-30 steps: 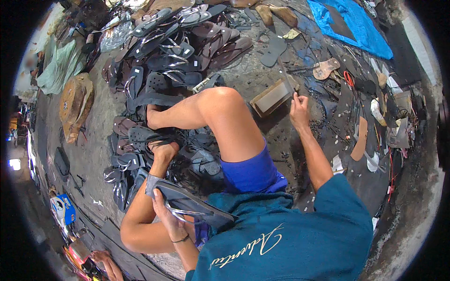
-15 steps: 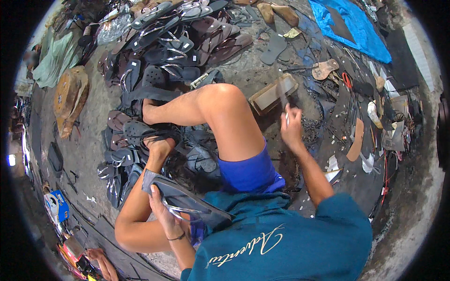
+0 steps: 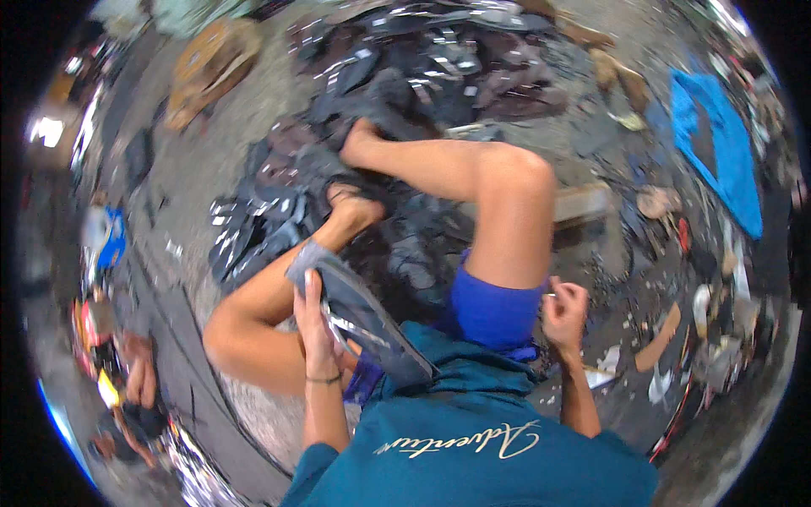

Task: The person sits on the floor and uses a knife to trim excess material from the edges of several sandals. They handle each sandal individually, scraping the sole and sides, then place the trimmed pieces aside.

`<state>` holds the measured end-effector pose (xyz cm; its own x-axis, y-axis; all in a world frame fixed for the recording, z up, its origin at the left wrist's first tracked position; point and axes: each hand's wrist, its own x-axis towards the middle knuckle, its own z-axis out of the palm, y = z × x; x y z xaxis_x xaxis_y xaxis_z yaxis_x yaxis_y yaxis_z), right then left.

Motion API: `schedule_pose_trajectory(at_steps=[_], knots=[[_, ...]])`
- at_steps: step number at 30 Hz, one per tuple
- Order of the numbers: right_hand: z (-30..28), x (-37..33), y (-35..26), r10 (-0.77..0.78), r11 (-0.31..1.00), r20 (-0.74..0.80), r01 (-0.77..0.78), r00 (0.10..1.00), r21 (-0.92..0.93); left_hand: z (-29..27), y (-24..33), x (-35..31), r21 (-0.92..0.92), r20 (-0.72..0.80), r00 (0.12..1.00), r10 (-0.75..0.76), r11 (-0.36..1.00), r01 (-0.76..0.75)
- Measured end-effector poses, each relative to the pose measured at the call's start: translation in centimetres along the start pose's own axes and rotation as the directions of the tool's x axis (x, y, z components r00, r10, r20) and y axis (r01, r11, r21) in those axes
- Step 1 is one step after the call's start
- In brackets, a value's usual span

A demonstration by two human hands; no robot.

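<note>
My left hand (image 3: 312, 325) is closed on the edge of a dark grey flip-flop (image 3: 359, 304) with shiny silver straps. The flip-flop lies slanted over my lap, its grey end pointing up and left. Beside my right thigh, my right hand (image 3: 566, 319) is closed, fingers curled around a slim white-handled tool (image 3: 552, 296). Only a small pale bit of that tool shows; the rest is hidden by the fingers or blurred. The two hands are well apart.
A heap of dark sandals (image 3: 431, 63) spreads around my feet. Behind my right knee lies a pale block in a wooden frame (image 3: 587, 203). A blue sheet (image 3: 735, 182) lies far right, a wooden stump (image 3: 211, 72) far left. Another person (image 3: 127, 435) shows at the lower left.
My right hand has drawn back from the pale block towards my right thigh. The left hand still holds the flip-flop. The whole view has swung leftward.
</note>
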<state>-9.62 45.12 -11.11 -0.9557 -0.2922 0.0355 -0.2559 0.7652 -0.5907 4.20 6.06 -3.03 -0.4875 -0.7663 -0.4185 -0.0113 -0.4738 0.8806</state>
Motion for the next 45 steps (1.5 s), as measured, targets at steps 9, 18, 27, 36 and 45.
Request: schedule_pose_trajectory(at_steps=[9,18,27,36,45], knots=[[-2.5,4.5,-19.7,-0.339,0.816,0.284,0.13,0.897,0.564,-1.8,10.6,-2.0,-0.225,-0.029,0.999,0.031,0.974,-0.037],[0.9,0.1,-20.1,-0.668,0.676,0.497,0.172,0.554,0.717,-5.2,10.9,-7.7,-0.064,-0.205,0.978,-0.032,0.998,0.019],[1.3,1.5,-24.4,-0.698,0.641,0.354,0.323,0.622,0.696,-3.8,10.7,-8.5,0.005,-0.146,0.988,0.038,0.999,-0.038],[1.8,6.8,-33.4,-0.715,0.634,0.428,0.255,0.553,0.73,-3.6,10.2,-8.9,0.043,0.061,0.996,0.058,0.997,-0.06],[-0.3,6.3,-24.1,-0.741,0.59,0.317,0.348,0.593,0.729,-6.0,15.4,-8.0,0.391,0.236,0.952,0.194,0.878,-0.275]])
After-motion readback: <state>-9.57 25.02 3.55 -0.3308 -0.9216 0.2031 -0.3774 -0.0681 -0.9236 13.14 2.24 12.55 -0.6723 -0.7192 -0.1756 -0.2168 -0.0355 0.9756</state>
